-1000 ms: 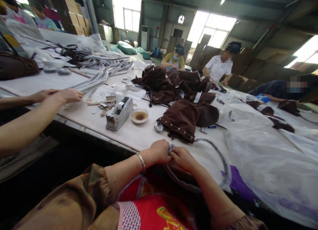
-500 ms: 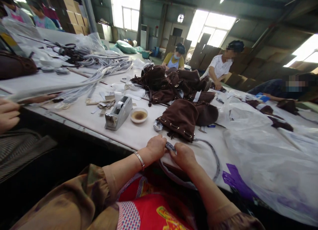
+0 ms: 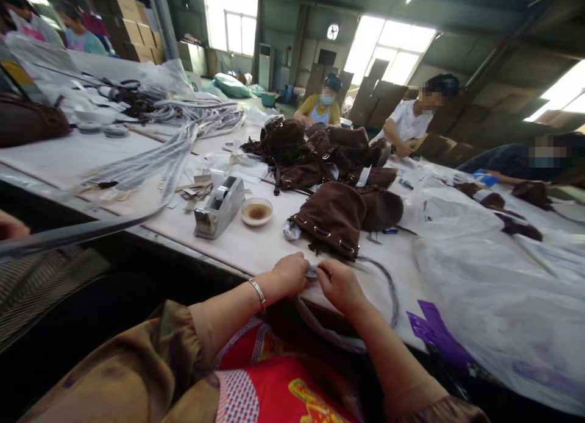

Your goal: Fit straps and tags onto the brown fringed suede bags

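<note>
Both our left hand (image 3: 291,273) and right hand (image 3: 340,284) pinch the strap (image 3: 393,292). Its loop near the bag (image 3: 333,217) looks wrapped; the held end seems unfinished.

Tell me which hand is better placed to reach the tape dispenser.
Probably the left hand: it is nearer the tape dispenser, while the right hand sits farther off. Both hold the grey strap, so neither is free.
</note>
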The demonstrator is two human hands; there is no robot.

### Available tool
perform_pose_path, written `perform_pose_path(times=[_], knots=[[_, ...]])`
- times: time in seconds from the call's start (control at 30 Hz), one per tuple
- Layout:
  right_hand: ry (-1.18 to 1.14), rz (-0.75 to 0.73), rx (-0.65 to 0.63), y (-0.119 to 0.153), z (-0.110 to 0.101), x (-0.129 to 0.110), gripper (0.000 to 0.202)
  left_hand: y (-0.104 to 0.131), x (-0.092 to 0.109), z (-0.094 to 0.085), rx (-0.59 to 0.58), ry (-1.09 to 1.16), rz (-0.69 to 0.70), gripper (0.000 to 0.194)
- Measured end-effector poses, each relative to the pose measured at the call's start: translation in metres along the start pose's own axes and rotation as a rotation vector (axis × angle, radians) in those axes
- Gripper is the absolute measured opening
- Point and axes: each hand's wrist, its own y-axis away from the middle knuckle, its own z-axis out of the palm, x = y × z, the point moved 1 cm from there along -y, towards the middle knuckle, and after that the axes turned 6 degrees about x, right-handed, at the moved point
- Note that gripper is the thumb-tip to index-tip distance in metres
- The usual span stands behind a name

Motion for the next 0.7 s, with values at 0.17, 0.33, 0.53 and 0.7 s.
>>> perform_pose_path(times=[0.17, 0.33, 0.53, 0.7], knots=[[0.226, -0.013, -0.164, -0.005, -0.008, 0.001, 0.019, -0.002, -0.006, -0.003, -0.024, 0.037, 0.044, 0.025], [0.405, 0.169, -0.143, -0.009, 0.001, -0.009, 0.034, 0.005, -0.004, -0.003, 0.061, -0.050, -0.134, 0.036], [0.296, 0.322, -0.163, -0.015, 0.011, -0.005, 0.038, 0.017, 0.013, 0.002, -0.017, 0.122, -0.072, 0.036], [0.026, 0.166, -0.186, -0.008, 0.008, 0.005, 0.028, 0.007, 0.011, 0.003, 0.098, 0.040, -0.111, 0.035]])
